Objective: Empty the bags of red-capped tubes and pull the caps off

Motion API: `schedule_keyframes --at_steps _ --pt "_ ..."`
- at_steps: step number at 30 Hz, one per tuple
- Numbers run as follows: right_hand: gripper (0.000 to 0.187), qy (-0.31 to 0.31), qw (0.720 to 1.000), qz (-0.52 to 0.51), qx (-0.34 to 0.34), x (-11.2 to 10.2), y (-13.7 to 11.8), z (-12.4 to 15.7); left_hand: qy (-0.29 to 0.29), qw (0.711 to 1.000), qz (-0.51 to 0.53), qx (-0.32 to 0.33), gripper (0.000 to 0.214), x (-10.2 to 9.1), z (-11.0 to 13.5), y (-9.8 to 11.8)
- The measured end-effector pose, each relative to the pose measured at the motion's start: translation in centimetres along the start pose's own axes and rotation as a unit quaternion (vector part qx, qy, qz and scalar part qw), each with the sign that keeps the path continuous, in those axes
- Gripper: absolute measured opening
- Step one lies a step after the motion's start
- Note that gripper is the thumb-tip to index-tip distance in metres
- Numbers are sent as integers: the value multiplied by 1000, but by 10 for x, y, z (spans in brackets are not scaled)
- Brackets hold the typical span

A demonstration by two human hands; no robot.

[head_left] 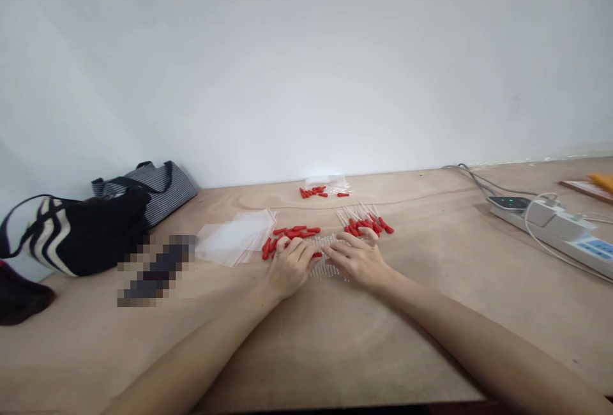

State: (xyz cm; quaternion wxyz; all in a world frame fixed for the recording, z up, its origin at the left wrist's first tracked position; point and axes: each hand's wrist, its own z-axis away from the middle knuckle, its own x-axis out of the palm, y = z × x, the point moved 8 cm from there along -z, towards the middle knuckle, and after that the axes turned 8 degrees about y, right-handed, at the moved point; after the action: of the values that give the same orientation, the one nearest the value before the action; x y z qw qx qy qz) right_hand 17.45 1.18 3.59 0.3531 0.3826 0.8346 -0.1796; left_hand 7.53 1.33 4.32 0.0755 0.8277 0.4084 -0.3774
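Observation:
My left hand [292,268] has its fingers closed on a red rubber dropper bulb [317,255], whose end points towards my right hand. Bent over a layer of thin clear tubes [330,269], my right hand [360,262] has its fingers curled together; what lies between them is too small to tell. Loose red bulbs [297,232] lie just beyond and left of my left hand. Past my right hand is a pile of droppers [366,222], red bulbs with pale thin tubes attached, tubes pointing towards the wall.
Flat clear zip bags [239,236] lie left of the bulbs. Near the wall are a small bag [328,182] and more red bulbs [311,192]. A black bag [105,236] and a striped bag [175,195] stand at left. A power strip [565,233] with cables lies at right.

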Motion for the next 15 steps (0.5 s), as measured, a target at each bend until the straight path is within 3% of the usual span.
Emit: schedule_keyframes --at_steps 4,15 --pt "31 -1 1000 22 -8 2 1 1 38 999 7 -4 20 -1 -1 3" --pt "23 -30 997 -55 41 0 5 -6 28 999 -38 22 21 -10 -3 8"
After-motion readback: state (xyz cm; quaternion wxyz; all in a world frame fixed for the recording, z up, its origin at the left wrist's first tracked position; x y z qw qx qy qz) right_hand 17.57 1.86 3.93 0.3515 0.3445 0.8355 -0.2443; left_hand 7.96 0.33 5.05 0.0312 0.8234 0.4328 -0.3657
